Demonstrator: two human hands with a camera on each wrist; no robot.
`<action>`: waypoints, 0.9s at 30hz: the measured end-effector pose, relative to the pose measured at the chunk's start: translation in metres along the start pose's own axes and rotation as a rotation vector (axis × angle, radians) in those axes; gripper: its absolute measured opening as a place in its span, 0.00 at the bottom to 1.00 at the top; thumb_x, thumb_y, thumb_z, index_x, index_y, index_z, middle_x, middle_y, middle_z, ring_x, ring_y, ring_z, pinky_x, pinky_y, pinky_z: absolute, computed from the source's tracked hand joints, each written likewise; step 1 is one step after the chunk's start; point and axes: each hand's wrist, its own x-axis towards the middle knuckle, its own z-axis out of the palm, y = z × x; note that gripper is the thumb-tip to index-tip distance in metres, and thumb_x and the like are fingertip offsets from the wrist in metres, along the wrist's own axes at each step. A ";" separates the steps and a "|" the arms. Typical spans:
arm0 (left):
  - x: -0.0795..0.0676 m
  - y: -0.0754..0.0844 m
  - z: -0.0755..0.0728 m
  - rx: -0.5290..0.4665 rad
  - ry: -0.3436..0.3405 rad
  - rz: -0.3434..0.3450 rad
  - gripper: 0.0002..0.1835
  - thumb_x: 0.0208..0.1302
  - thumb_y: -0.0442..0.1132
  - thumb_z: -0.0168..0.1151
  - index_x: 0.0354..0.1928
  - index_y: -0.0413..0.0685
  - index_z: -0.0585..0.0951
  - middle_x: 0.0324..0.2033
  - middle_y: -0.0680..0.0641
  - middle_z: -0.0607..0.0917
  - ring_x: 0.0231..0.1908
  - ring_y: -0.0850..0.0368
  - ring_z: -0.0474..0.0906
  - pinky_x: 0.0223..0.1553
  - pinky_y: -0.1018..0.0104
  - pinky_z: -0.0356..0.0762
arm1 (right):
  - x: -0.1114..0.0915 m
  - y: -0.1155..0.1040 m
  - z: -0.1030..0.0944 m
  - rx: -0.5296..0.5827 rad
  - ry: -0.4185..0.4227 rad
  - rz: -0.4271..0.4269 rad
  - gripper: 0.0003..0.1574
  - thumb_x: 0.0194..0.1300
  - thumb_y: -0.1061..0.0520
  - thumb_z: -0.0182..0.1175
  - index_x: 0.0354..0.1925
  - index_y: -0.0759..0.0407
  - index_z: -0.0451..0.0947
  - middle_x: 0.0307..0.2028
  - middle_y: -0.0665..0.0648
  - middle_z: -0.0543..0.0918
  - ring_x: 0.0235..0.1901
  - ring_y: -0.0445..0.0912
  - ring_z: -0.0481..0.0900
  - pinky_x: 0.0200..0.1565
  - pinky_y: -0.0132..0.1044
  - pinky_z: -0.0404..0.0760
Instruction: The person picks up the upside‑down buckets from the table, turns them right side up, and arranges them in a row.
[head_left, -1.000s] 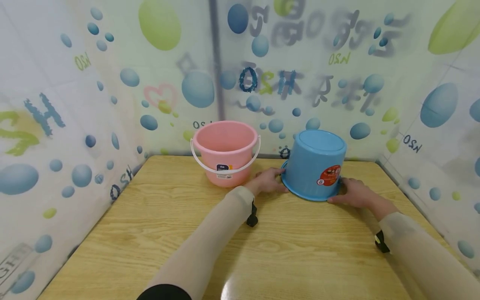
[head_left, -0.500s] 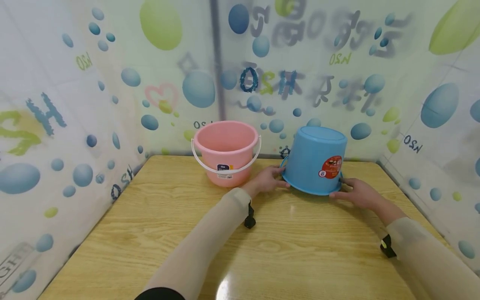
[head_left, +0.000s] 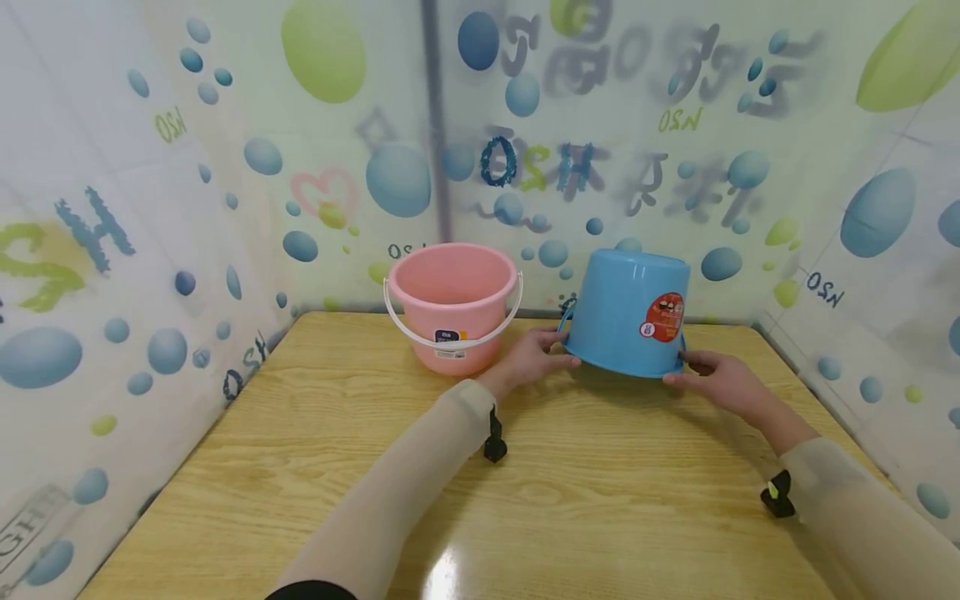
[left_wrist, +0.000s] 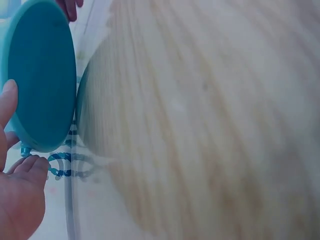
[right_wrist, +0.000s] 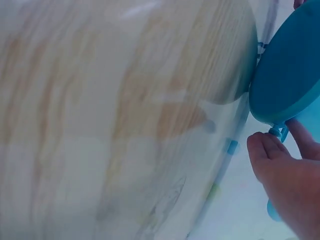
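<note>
A blue bucket (head_left: 628, 308) is upside down with its open mouth facing the table, its front rim lifted and the sticker side tilted back. My left hand (head_left: 527, 363) grips its rim on the left, close to the blue handle (head_left: 567, 314). On the opposite side my right hand (head_left: 726, 385) grips the rim, thumb in front. The left wrist view shows the bucket's dark inside (left_wrist: 42, 75) with my thumb over the rim edge. In the right wrist view my fingers (right_wrist: 272, 152) lie by the handle joint.
An upright pink bucket (head_left: 453, 317) with a white handle (head_left: 397, 321) stands left of the blue one, right behind my left forearm. Printed curtains (head_left: 637, 108) enclose the wooden table (head_left: 600, 500) at the back and both sides.
The blue bucket's front rim has risen off the table and the bucket has tipped backward, both hands staying on its rim. The pink bucket has not moved.
</note>
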 end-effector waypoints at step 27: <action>-0.017 0.001 -0.010 -0.190 0.166 0.178 0.13 0.77 0.39 0.71 0.56 0.41 0.91 0.74 0.39 0.79 0.73 0.42 0.79 0.64 0.56 0.87 | -0.005 -0.008 0.007 0.309 0.129 -0.007 0.20 0.84 0.37 0.59 0.60 0.48 0.79 0.73 0.62 0.68 0.68 0.58 0.69 0.68 0.56 0.75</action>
